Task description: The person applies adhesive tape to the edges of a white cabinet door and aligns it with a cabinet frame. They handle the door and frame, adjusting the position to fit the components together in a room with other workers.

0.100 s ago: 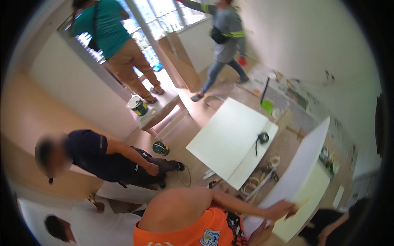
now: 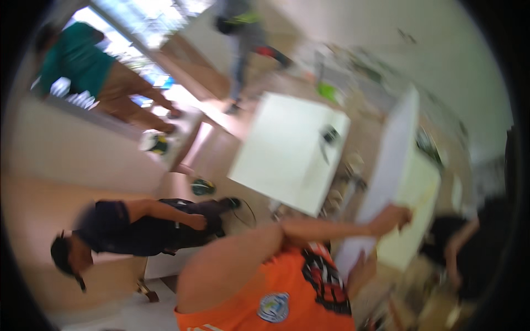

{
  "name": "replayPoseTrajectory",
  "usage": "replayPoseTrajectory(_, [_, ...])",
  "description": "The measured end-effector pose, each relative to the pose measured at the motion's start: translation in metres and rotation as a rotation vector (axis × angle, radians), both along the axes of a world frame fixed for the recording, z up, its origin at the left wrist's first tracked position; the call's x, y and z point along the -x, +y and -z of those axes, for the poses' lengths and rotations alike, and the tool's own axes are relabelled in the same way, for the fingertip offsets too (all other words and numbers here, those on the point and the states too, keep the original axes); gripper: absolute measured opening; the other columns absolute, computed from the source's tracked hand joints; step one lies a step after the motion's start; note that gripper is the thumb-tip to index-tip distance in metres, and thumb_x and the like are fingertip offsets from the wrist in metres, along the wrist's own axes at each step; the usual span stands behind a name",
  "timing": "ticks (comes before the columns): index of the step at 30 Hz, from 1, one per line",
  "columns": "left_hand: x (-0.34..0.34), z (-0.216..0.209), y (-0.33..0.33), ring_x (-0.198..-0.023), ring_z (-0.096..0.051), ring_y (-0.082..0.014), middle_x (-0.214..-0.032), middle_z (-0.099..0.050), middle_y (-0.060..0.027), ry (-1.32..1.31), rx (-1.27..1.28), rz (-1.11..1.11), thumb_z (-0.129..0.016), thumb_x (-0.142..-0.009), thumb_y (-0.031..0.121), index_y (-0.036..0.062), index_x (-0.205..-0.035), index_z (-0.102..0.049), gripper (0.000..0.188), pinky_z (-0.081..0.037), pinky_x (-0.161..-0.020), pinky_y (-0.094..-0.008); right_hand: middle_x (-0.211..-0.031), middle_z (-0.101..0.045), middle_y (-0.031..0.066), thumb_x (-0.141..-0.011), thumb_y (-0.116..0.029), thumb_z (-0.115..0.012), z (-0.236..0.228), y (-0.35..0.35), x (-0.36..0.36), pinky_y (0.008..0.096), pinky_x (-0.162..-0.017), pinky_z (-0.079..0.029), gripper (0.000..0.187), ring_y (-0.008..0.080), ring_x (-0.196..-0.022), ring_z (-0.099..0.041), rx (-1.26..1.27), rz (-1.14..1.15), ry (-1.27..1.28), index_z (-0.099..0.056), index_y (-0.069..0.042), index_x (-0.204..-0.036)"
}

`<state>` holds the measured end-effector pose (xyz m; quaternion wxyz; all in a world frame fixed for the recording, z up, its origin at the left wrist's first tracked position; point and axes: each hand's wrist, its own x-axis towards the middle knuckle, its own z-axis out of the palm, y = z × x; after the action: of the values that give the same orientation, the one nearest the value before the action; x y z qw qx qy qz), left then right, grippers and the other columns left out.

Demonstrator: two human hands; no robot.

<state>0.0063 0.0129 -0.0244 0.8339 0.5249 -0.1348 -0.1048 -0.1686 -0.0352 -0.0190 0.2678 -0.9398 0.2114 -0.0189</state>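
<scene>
The left hand (image 2: 389, 220) overlies the cream board (image 2: 414, 185), fingers bent, grip unclear; the right hand (image 2: 362, 270) is near its lower corner, fingers too blurred to tell.

Carries a black tape measure (image 2: 330, 135) on the white board (image 2: 281, 151), a green paint can (image 2: 203, 186) on the floor (image 2: 218, 160), a paint bucket (image 2: 160, 145) on the tabletop (image 2: 187, 124).

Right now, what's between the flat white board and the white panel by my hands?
The head view shows a pale ring and clutter, too blurred to name, between board and panel.
</scene>
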Motion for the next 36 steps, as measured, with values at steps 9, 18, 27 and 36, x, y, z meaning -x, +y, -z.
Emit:
replayPoseTrajectory(9, [-0.022, -0.004, 0.033, -0.120, -0.063, -0.0218, -0.114, -0.073, -0.0072, -0.757, -0.521, 0.372, -0.070, -0.095, 0.028, 0.0075, -0.111, -0.070, 0.026, -0.028, -0.119, -0.0516, -0.093, -0.069, 0.0316, -0.096, -0.029, -0.068, -0.014, -0.028, -0.028, 0.0539, -0.074, -0.050, 0.044, 0.0505, -0.089, -0.066, -0.069, 0.167, 0.158, -0.059, 0.005, -0.122])
replayPoseTrajectory(18, [-0.009, 0.039, 0.042, -0.123, -0.061, -0.0271, -0.116, -0.070, -0.0061, -0.998, -0.606, 0.110, -0.074, -0.087, 0.018, 0.0069, -0.106, -0.066, 0.023, -0.025, -0.123, -0.0597, -0.098, -0.070, 0.0303, -0.096, -0.017, -0.062, -0.008, -0.014, -0.080, 0.0552, -0.074, -0.052, 0.061, 0.0500, -0.090, -0.067, 0.001, 0.014, 0.079, -0.034, 0.005, -0.145])
replayPoseTrajectory(27, [-0.003, 0.031, 0.031, -0.073, -0.067, -0.0301, -0.072, -0.063, -0.0123, -0.751, -0.427, -0.090, -0.076, -0.086, 0.013, 0.0001, -0.080, -0.062, 0.020, -0.041, -0.115, -0.0574, -0.093, -0.070, 0.0294, -0.091, -0.013, -0.062, -0.007, -0.001, -0.095, 0.0571, -0.067, -0.051, 0.086, 0.0504, -0.079, -0.067, 0.029, 0.052, 0.233, -0.006, 0.002, -0.154])
replayPoseTrajectory(36, [-0.004, 0.030, 0.028, -0.063, -0.063, -0.0305, -0.061, -0.055, -0.0123, -0.513, -0.436, -0.075, -0.069, -0.084, 0.002, 0.0025, -0.073, -0.064, 0.012, -0.045, -0.111, -0.0531, -0.105, -0.069, 0.0306, -0.092, -0.017, -0.065, 0.000, 0.001, -0.089, 0.0593, -0.068, -0.049, 0.084, 0.0520, -0.080, -0.067, 0.071, 0.016, 0.070, -0.011, -0.004, -0.154])
